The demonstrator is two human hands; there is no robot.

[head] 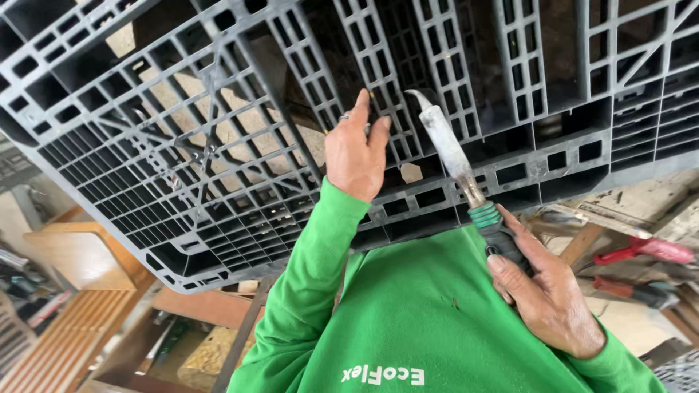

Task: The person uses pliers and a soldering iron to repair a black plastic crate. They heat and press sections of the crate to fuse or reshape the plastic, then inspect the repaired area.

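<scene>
Fingers (362,109) of the left hand (355,156) lie straight and close together, flat against the black plastic pallet (182,145). Just beside it, the right hand (550,295) is closed around the dark handle of the hooked tool (451,156), whose curved tip sits at the pallet grid.

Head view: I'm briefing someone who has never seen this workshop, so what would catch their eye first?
First, the big dark grey plastic pallet with its grid of openings, filling the upper frame. At centre, the left hand lies flat against its ribs, while the right hand, lower right, grips a curved-tipped metal tool by its dark handle. The bright green sleeves fill the bottom.
</scene>
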